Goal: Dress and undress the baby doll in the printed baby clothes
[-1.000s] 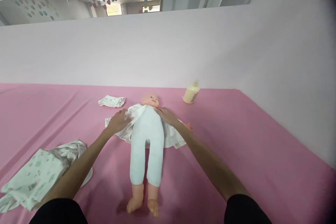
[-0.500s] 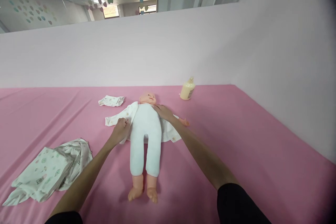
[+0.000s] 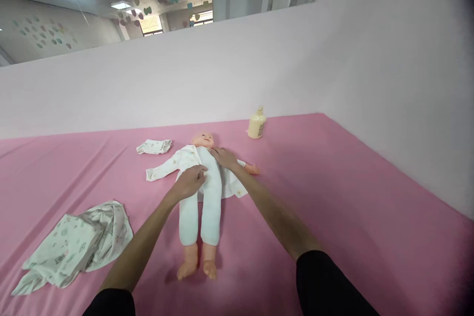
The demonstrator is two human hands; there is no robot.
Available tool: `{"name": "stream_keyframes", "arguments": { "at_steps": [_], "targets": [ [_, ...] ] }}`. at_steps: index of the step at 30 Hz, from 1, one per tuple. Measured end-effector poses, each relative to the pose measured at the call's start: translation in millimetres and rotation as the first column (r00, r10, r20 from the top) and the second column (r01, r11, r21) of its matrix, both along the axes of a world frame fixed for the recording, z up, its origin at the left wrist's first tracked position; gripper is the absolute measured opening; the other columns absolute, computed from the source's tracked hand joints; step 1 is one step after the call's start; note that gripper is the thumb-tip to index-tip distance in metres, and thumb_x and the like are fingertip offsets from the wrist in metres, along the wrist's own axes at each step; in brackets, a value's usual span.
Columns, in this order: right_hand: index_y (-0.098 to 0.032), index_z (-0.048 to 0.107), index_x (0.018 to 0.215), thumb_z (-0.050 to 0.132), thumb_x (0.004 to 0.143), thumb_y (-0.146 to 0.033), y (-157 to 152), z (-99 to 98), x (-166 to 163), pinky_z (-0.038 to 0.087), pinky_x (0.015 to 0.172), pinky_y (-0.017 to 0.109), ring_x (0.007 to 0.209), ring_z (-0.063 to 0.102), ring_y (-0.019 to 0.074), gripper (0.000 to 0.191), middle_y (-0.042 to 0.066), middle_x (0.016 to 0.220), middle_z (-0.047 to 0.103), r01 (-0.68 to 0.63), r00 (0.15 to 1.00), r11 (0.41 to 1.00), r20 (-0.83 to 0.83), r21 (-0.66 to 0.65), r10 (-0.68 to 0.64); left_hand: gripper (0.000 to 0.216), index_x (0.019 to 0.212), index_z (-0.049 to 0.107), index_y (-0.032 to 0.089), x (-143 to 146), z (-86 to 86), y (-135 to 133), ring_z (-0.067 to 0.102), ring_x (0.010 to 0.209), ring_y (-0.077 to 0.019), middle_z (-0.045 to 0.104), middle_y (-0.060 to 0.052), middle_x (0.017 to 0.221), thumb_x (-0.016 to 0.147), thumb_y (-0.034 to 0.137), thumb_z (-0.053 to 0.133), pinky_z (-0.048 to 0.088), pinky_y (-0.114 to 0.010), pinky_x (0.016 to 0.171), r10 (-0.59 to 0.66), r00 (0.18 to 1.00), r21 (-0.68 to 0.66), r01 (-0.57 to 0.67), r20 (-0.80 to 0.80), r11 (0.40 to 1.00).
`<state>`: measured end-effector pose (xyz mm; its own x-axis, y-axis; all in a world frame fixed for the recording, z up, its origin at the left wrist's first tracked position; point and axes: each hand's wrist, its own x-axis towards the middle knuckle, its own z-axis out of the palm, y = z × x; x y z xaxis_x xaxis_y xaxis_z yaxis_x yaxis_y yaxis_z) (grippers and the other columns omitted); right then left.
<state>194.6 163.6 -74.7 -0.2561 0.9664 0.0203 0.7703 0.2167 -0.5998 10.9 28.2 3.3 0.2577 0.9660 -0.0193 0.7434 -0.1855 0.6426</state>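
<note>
A baby doll [image 3: 210,202] with a white cloth body lies on its back, head away from me, bare feet toward me. It lies on a small white printed shirt [image 3: 187,157], whose left front covers part of the chest. My left hand [image 3: 191,181] is closed on that front's edge over the belly. Fingers extended, my right hand [image 3: 224,158] rests on the doll's upper chest near the neck. The shirt's right front lies spread out beside the body, partly behind my right forearm. The doll's hand on that side sticks out of the sleeve.
A pink sheet [image 3: 296,182] covers the surface. At the lower left lies a crumpled printed cloth [image 3: 77,247]. A small folded cloth [image 3: 154,146] is left of the doll's head. A cream pump bottle [image 3: 256,123] stands near the white wall [image 3: 166,84].
My left hand has moved right, drawing the shirt's left front across the doll's torso. My right hand stays on the chest. The view has tilted slightly.
</note>
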Motion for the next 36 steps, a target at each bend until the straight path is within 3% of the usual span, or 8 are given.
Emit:
{"name": "stream_keyframes", "arguments": {
  "at_steps": [3, 6, 9, 13, 20, 27, 32, 36],
  "targets": [
    [-0.024, 0.062, 0.132, 0.022, 0.104, -0.060, -1, 0.4, 1, 0.040, 0.102, 0.038, 0.121, 0.058, 0.0274, 0.060, 0.010, 0.132, 0.066, -0.015, 1.000, 1.000, 0.007, 0.002, 0.015, 0.035, 0.117, 0.067, 0.022, 7, 2.4, 5, 0.060, 0.077, -0.0197, 0.065, -0.004, 0.087, 0.092, 0.041, 0.050, 0.046, -0.030, 0.068, -0.060, 0.998, -0.030, 0.061, 0.032, 0.998],
    [-0.024, 0.062, 0.130, 0.023, 0.104, -0.059, 1, -0.4, 0, 0.039, 0.102, 0.040, 0.123, 0.057, 0.0286, 0.059, 0.011, 0.132, 0.066, -0.009, 1.000, 1.000, -0.001, 0.014, 0.009, 0.034, 0.112, 0.066, 0.021, -9, -1.8, 28, 0.064, 0.087, -0.0204, 0.068, -0.006, 0.100, 0.094, 0.043, 0.048, 0.051, -0.030, 0.071, 0.181, 0.972, 0.048, -0.190, 0.152, 0.981],
    [-0.023, 0.062, 0.127, 0.023, 0.104, -0.059, 0, -1.5, -3, 0.039, 0.101, 0.044, 0.122, 0.058, 0.0303, 0.058, 0.013, 0.129, 0.066, 0.019, 1.000, 1.000, -0.013, 0.023, -0.019, 0.034, 0.120, 0.062, 0.019, -26, -13.2, 55, 0.063, 0.112, -0.0261, 0.064, -0.013, 0.127, 0.093, 0.037, 0.052, 0.053, -0.039, 0.090, 0.388, 0.915, 0.199, -0.402, 0.110, 0.894],
    [-0.019, 0.062, 0.124, 0.024, 0.105, -0.054, -11, -3.1, 8, 0.038, 0.101, 0.046, 0.119, 0.059, 0.0312, 0.055, 0.015, 0.126, 0.065, 0.039, 0.999, 0.994, 0.015, 0.100, -0.040, 0.037, 0.128, 0.060, 0.021, -23, -30.9, 67, 0.051, 0.136, -0.0292, 0.059, -0.012, 0.142, 0.095, 0.036, 0.051, 0.038, -0.050, 0.115, 0.267, 0.964, 0.314, -0.249, -0.016, 0.916],
    [-0.016, 0.063, 0.116, 0.052, 0.097, -0.052, -45, -11.7, 85, 0.040, 0.094, 0.039, 0.115, 0.059, 0.0302, 0.042, 0.016, 0.122, 0.065, 0.059, 0.984, 0.995, 0.165, 0.085, -0.072, 0.038, 0.131, 0.059, 0.018, 24, -37.0, 75, 0.050, 0.136, -0.0305, 0.061, -0.014, 0.140, 0.097, 0.032, 0.048, 0.036, -0.052, 0.117, 0.122, 0.964, 0.490, 0.010, -0.237, 0.872],
    [-0.017, 0.064, 0.112, 0.064, 0.085, -0.027, -47, -9.0, 113, 0.039, 0.088, 0.035, 0.107, 0.063, 0.0276, 0.029, 0.013, 0.110, 0.070, 0.046, 0.978, 0.994, 0.197, 0.096, -0.064, 0.049, 0.136, 0.056, 0.019, 89, -43.7, 105, 0.052, 0.135, -0.0271, 0.060, -0.012, 0.143, 0.087, 0.016, 0.052, 0.041, -0.045, 0.114, -0.312, 0.818, 0.282, 0.483, -0.482, 0.829],
    [-0.017, 0.064, 0.116, 0.067, 0.083, -0.030, -51, -2.2, 117, 0.042, 0.081, 0.033, 0.104, 0.064, 0.0269, 0.035, 0.012, 0.111, 0.071, 0.026, 0.999, 0.998, 0.037, 0.054, -0.028, 0.038, 0.126, 0.061, 0.020, 109, -63.5, 112, 0.057, 0.128, -0.0305, 0.066, -0.013, 0.132, 0.088, 0.025, 0.060, 0.044, -0.045, 0.106, -0.292, 0.777, 0.263, 0.499, -0.557, 0.826],
    [-0.020, 0.066, 0.112, 0.070, 0.084, -0.041, -50, 3.4, 128, 0.046, 0.080, 0.029, 0.099, 0.065, 0.0221, 0.035, 0.008, 0.111, 0.071, 0.039, 0.944, 0.998, -0.325, -0.049, -0.053, 0.035, 0.124, 0.062, 0.021, 111, -63.3, 114, 0.060, 0.120, -0.0300, 0.067, -0.012, 0.128, 0.092, 0.034, 0.062, 0.044, -0.044, 0.103, -0.258, 0.804, 0.313, 0.473, -0.537, 0.823]
  ]
}}
